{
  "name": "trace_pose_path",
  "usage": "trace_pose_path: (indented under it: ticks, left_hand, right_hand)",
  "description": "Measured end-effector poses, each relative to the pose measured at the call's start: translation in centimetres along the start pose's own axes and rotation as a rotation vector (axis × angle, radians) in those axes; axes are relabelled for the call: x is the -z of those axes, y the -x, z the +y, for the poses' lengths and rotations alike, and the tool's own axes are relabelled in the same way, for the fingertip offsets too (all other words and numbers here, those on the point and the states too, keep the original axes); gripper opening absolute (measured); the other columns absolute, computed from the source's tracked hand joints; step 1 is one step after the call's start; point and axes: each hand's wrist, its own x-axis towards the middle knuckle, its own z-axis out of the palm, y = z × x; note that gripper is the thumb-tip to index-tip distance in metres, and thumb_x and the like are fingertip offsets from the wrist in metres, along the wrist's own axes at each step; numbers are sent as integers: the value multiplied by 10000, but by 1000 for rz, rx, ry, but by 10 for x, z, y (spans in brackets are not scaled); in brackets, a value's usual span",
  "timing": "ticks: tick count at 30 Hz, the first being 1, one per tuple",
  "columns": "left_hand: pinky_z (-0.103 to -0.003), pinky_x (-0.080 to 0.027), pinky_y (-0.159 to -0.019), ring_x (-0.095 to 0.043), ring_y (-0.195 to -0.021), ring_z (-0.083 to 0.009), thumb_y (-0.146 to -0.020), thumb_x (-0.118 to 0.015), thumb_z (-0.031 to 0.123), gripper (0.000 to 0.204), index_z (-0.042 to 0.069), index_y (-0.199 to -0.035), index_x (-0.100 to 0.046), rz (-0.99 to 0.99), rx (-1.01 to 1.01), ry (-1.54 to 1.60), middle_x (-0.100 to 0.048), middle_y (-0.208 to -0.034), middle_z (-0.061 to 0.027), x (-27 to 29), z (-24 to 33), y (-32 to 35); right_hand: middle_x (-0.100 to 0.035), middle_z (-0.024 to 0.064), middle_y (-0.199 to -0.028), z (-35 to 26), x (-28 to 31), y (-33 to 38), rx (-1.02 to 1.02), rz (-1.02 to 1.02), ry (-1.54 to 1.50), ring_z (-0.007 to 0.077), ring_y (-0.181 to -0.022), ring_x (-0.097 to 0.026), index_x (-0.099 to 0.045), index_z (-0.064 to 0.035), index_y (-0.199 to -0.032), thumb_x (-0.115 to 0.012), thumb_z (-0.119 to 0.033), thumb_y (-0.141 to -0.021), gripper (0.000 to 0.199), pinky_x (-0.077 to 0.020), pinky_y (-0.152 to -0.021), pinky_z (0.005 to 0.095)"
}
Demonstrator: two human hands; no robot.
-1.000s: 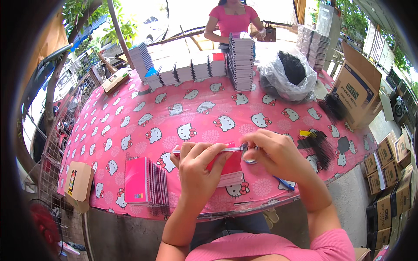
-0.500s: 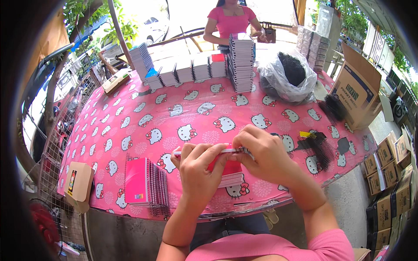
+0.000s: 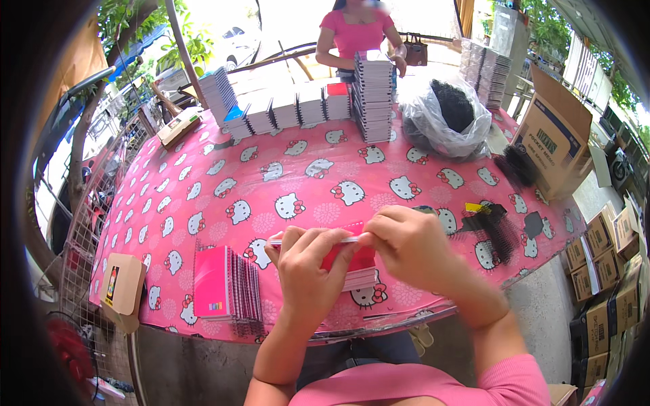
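My left hand (image 3: 308, 257) is closed around a thin notebook (image 3: 347, 239), held edge-on above the table, fingers over its top and thumb beneath. At the notebook's right end, the fingertips of my right hand (image 3: 409, 247) are pinched together on it; whether a spiral wire lies between them is hidden. Just below both hands sits a short stack of red-covered pads (image 3: 362, 279) with white page edges. To the left of my left hand stands a stack of pink spiral notebooks (image 3: 227, 281). Black wire coils (image 3: 497, 233) lie in a loose pile to the right, with a yellow piece on them.
The table (image 3: 271, 193) has a pink patterned cover. Along its far side stand a row of notebook stacks (image 3: 288, 110), a tall notebook stack (image 3: 372, 98) and a plastic bag of black coils (image 3: 450, 122). Cardboard boxes (image 3: 552, 145) stand right; another person (image 3: 357, 37) is opposite.
My right hand has shifted slightly right and down along the notebook's end. A bit of coil seen by its fingertips no longer shows. The person opposite has moved an arm.
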Motion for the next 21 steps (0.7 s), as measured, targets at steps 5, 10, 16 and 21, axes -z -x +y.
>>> trace_pose_path:
  ticks: [5, 10, 16, 21]
  left_hand:
    - [-338, -441, -751, -585, -808, -189, -667, -828, 168, 253, 88, -880, -720, 82, -74, -23, -692, -824, -37, 0, 6, -2]
    - [-346, -451, -758, -598, -818, -199, -645, -838, 171, 304, 77, -897, -696, 43, -87, -45, -676, -848, -41, 1, -2, -8]
    - [-364, -355, -829, -591, -896, -174, -661, -834, 249, 419, 133, -1019, -651, -2, 53, 59, -666, -868, 1, -5, -1, -11]
    - [-338, -485, -756, -628, -789, -184, -611, -873, 194, 500, 83, -1037, -635, 34, 33, 38, -650, -816, -62, -6, -4, -13]
  right_hand:
    - [-625, 152, -1040, 126, 47, 14, -290, -88, 202, 315, -1008, -611, -624, -45, -1064, -716, -199, -770, 344, -495, -866, 395]
    - [-636, 183, -1060, 205, -38, 98, -161, -275, 275, 367, -1012, -606, -575, -53, -1104, -807, -341, -660, 578, -495, -859, 423]
    - [-671, 178, -889, 176, -29, 35, -481, -50, 106, 345, -828, -676, -551, -48, -1127, -773, -321, -699, 554, -545, -697, 405]
    - [-677, 91, -900, 119, 15, -25, -245, -99, -324, 198, -817, -659, -593, -41, -1110, -761, -136, -709, 445, -525, -728, 314]
